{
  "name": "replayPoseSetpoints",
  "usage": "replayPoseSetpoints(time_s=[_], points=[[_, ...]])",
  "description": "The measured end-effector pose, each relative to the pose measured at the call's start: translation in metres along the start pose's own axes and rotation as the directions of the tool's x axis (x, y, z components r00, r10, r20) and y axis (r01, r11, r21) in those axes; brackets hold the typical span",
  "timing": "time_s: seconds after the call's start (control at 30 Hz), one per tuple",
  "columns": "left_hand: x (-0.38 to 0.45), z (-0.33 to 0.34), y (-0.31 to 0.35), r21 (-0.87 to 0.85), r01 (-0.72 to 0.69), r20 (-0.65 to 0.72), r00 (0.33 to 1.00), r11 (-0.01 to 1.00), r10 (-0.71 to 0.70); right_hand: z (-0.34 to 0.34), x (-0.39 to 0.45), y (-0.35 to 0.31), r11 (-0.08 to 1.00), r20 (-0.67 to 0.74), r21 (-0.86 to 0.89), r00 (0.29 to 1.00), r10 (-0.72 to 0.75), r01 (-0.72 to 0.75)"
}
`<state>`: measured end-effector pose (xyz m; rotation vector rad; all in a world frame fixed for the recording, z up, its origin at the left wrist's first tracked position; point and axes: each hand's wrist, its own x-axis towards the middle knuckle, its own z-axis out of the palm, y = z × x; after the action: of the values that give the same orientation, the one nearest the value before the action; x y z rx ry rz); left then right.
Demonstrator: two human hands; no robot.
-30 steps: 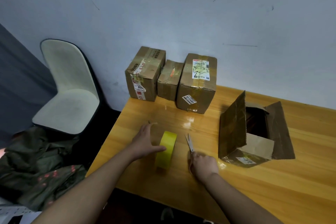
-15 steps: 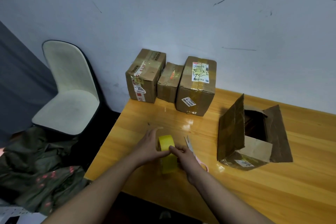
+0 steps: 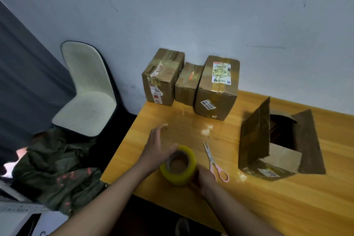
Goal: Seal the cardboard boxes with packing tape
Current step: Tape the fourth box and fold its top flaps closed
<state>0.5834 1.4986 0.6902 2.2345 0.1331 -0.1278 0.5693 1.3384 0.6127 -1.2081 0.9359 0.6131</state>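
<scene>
The yellowish roll of clear packing tape [image 3: 179,165] with a brown cardboard core sits between our hands, near the front edge of the orange wooden table [image 3: 268,203]. On its left our left hand [image 3: 157,151] has the thumb laid against the roll and the fingers spread loosely, stretched forward. On its right our right hand [image 3: 206,180] curls around the roll's lower side. Just to the right lie pink-handled scissors [image 3: 213,162] flat on the wood. Further right stands an open brown cardboard box [image 3: 275,143], flaps raised. Three taped cardboard boxes [image 3: 191,84] line the wall behind.
</scene>
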Motion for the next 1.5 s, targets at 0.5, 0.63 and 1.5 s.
replayPoseSetpoints(time_s=[0.5,0.63,1.5], points=[[0.025,-0.013,0.1,-0.356,0.334,0.614,0.788,0.873,-0.051,-0.069,-0.07,-0.032,0.804,-0.043,-0.133,0.807,-0.589,0.58],[0.026,0.004,0.144,-0.245,0.257,0.744,0.668,0.935,0.011,-0.104,-0.112,-0.073,0.559,-0.029,-0.173,0.563,-0.826,0.811],[0.004,0.129,0.246,-0.09,0.023,0.689,0.723,0.996,0.045,-0.202,-0.087,-0.107,0.046,-0.111,-0.568,-0.021,-0.994,0.822]])
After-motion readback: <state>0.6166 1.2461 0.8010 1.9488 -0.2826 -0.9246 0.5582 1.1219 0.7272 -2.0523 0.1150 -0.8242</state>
